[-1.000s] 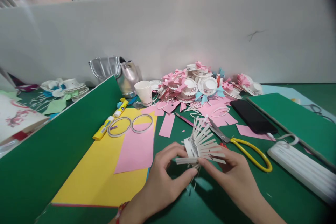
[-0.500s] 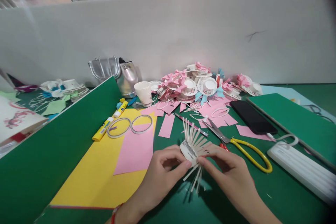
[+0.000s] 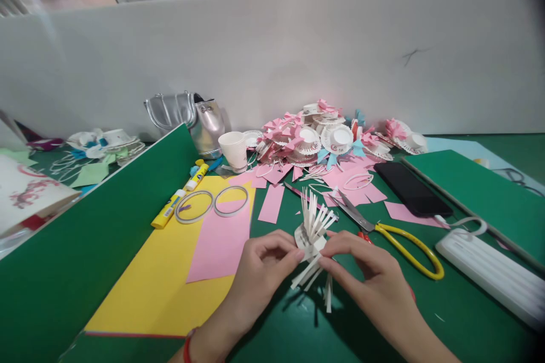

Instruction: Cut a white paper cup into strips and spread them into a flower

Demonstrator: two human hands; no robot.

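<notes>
Between my two hands is a white paper cup (image 3: 304,236) with its side cut into many narrow strips that splay out above and below. My left hand (image 3: 266,269) pinches its left side between thumb and fingers. On the right, my right hand (image 3: 368,266) pinches strips at the cup's edge with thumb and forefinger. The cup is held above the green tabletop and casts a shadow. Yellow-handled scissors (image 3: 409,250) lie spread just beyond my right hand. A pink paper strip (image 3: 271,203) lies past the cup, beside a dark pen-like tool (image 3: 293,188).
Yellow paper (image 3: 140,289) carries a pink sheet (image 3: 217,249), two tape rings (image 3: 193,220) and glue sticks (image 3: 168,210). Behind stand an uncut cup (image 3: 234,150), a silver bag (image 3: 208,125) and piled paper-cup crafts (image 3: 306,139). Rightward lie a phone (image 3: 411,190) and a white power strip (image 3: 489,272).
The cut cup has turned a little in my hands, and its strips now point differently. My right fingers have shifted slightly along the strips. Both hands keep their hold.
</notes>
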